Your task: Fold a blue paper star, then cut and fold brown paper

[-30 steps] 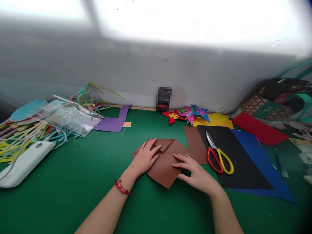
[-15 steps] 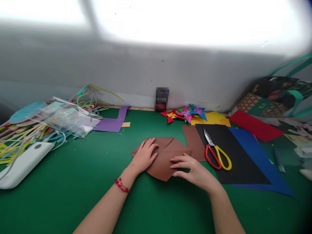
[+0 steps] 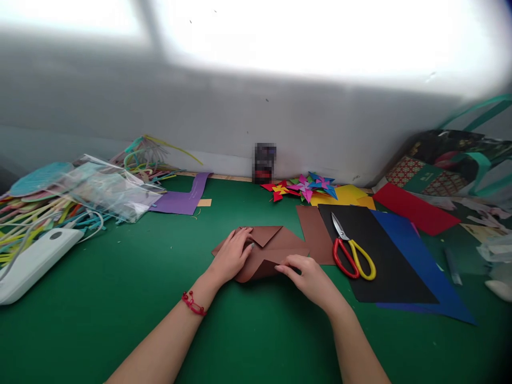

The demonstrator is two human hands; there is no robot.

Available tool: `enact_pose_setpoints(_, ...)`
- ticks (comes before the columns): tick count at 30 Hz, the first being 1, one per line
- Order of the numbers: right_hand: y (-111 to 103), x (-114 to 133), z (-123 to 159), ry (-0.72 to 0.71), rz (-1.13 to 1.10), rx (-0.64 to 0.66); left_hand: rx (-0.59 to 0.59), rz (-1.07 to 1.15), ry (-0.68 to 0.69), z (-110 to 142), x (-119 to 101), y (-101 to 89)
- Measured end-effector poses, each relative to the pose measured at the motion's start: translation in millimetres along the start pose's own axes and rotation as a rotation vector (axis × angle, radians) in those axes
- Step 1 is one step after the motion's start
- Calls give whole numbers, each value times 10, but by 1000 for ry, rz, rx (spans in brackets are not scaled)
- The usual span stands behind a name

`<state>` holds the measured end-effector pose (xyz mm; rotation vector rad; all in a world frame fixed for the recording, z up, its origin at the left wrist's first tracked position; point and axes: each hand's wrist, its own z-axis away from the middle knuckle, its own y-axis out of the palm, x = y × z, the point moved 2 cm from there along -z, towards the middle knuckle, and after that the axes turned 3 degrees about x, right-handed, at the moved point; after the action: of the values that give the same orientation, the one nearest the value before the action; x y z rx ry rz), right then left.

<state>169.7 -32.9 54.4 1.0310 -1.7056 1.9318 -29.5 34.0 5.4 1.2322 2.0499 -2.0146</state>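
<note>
A brown sheet of paper (image 3: 286, 240) with folded edges lies in front of me on the green table (image 3: 256, 341). My left hand (image 3: 233, 255) rests over its left side, fingers stretched out and pressing it down. Between thumb and fingers, my right hand (image 3: 306, 272) pinches the near edge of the same paper. That near flap is lifted and curls back toward the middle. To the right of my right hand, scissors (image 3: 344, 248) with one red and one yellow handle lie on black paper (image 3: 394, 261).
Brown (image 3: 316, 234), blue (image 3: 452, 288), yellow (image 3: 340, 196) and red paper (image 3: 416, 208) lie to the right. Colourful folded paper stars (image 3: 304, 186) sit at the back. On the left are purple paper (image 3: 178, 202), a plastic bag (image 3: 116, 186), pipe cleaners and a white device (image 3: 40, 261).
My right hand has taken hold of the brown paper's near edge and lifted it, folding it up and away from me. My left hand stays on the paper.
</note>
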Motion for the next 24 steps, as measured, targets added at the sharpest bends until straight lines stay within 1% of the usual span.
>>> enact_pose_setpoints(5,-26,41,37,2,72,-8,4,-101,44,25,-9,37)
enact_pose_setpoints(8,-33,46,49,-14,102,-2,-7,-155,37,21,4,47)
enact_pose_setpoints(10,-39,42,51,-18,115,-9,7,-170,38,14,4,49)
enact_pose_setpoints(13,-35,30,48,5,133,-17,29,-198,36,12,-8,58)
enact_pose_setpoints(15,-14,25,41,31,155,-28,19,-225,37,21,-21,69)
enact_pose_setpoints(19,63,17,8,64,200,-65,11,-263,57,51,-51,93)
enact_pose_setpoints(24,138,-70,-42,91,213,-163,2,-271,47,58,-69,99)
